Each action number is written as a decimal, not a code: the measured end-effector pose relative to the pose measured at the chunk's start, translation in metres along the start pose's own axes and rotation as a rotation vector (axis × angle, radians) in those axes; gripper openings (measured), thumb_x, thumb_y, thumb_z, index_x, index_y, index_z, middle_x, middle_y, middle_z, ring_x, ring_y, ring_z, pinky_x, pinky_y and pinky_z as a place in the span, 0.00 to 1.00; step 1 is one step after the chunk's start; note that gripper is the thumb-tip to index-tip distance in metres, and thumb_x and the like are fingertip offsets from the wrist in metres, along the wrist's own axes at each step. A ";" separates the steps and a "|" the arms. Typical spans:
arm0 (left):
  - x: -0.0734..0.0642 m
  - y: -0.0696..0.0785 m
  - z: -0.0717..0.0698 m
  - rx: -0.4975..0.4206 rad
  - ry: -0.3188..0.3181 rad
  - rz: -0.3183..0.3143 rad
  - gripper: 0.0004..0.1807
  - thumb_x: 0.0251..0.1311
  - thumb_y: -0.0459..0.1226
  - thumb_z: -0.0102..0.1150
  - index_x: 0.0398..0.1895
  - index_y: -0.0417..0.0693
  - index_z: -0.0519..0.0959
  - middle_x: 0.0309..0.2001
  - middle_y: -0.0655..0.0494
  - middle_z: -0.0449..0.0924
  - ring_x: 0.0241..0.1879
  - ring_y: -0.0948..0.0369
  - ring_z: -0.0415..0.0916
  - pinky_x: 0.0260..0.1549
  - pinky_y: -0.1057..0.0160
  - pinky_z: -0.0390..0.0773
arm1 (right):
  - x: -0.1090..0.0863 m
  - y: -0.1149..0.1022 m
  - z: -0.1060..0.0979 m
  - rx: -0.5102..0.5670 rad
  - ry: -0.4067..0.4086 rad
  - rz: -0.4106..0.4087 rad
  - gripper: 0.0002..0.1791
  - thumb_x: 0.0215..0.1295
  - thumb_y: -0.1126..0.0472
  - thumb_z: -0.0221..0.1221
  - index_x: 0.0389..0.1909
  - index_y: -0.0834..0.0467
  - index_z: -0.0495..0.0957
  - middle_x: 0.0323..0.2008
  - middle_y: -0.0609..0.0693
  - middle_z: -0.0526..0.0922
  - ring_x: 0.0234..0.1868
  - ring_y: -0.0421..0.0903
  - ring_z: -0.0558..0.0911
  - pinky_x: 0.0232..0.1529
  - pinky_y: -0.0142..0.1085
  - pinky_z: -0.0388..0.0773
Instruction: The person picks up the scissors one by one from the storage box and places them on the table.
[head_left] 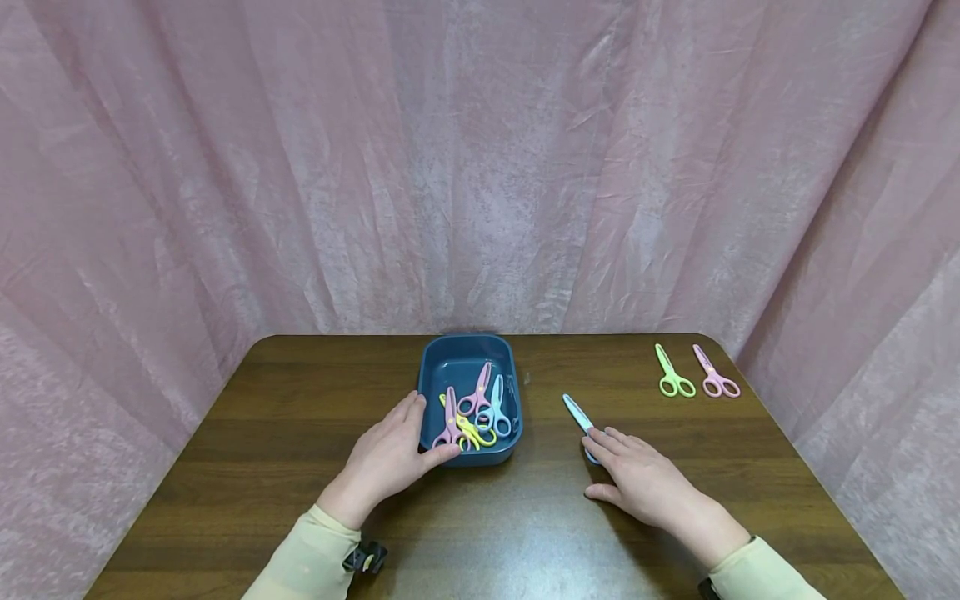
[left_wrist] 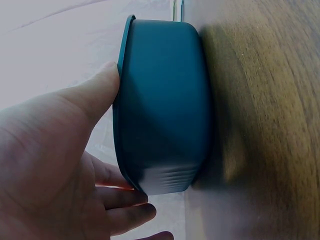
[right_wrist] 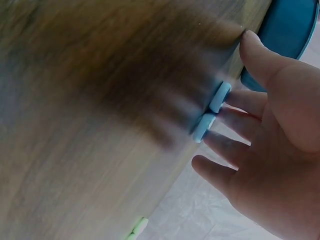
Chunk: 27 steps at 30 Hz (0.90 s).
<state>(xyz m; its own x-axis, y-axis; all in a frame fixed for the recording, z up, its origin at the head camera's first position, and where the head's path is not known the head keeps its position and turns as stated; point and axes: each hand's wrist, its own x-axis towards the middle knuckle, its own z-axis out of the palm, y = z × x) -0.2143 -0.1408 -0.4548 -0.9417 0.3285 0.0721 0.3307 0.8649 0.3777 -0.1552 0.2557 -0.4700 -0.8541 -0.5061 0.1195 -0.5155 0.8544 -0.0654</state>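
Note:
A dark blue plastic box (head_left: 467,350) holds several pairs of scissors: two pink pairs (head_left: 452,417), one yellow pair (head_left: 480,433) and one light blue pair (head_left: 495,408). My left hand (head_left: 386,458) rests against its near left corner, thumb at the front rim and straight fingers along the left side. In the left wrist view the thumb touches the rim of the box (left_wrist: 160,100). Over another light blue pair of scissors (head_left: 576,412) on the table, my right hand (head_left: 648,483) spreads its extended fingers. They partly hide its handles (right_wrist: 220,97); whether they touch is unclear.
Green scissors (head_left: 676,382) and pink scissors (head_left: 716,377) lie at the table's far right corner. The brown wooden table (head_left: 300,417) ends at a pink curtain (head_left: 480,167) behind it, which also hangs on both sides.

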 end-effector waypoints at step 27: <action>0.000 -0.001 0.001 -0.005 -0.003 0.002 0.60 0.67 0.68 0.68 0.84 0.31 0.63 0.83 0.33 0.62 0.81 0.40 0.64 0.72 0.37 0.73 | 0.021 0.006 -0.007 -0.014 -0.079 0.099 0.36 0.76 0.43 0.68 0.74 0.62 0.78 0.74 0.63 0.78 0.73 0.67 0.78 0.71 0.62 0.74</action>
<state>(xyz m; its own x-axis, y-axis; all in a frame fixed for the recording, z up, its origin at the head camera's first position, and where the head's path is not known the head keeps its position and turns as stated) -0.2147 -0.1415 -0.4556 -0.9408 0.3315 0.0706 0.3325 0.8623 0.3820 -0.1753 0.2511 -0.4614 -0.9040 -0.4261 0.0343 -0.4275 0.9021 -0.0590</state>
